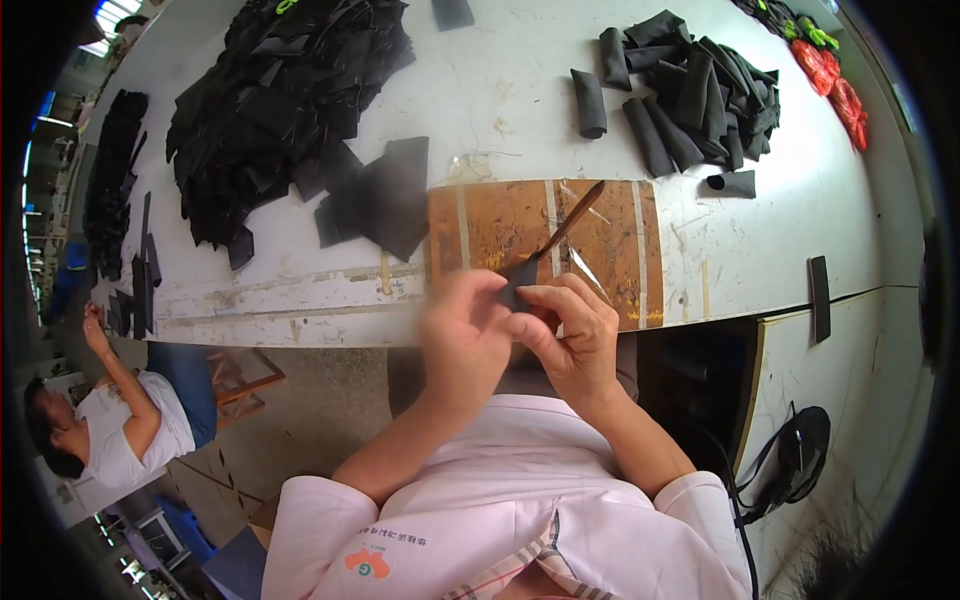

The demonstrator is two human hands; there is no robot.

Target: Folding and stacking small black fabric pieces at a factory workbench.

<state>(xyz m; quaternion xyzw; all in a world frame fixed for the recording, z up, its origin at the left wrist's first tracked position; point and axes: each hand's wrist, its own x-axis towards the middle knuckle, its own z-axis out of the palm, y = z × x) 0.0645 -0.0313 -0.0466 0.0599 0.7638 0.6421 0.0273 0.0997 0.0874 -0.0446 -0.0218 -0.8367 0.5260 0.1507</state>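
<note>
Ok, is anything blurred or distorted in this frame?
Head view: the left hand is motion-smeared, the right hand sharper; both pinch a small black fabric piece. Fisheye bends the white table edge, corners vignette black, daylight is even and glare-free.

No packages, labels, signs or screens are in view.

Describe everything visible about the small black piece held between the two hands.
The small black fabric piece looks like soft, matte cloth, apparently folded or rolled. Both hands pinch it, left hand and right hand, just above the table's near edge. A thin brown stick seems to enter its upper end, slanting up to the right over the wooden board.
</note>
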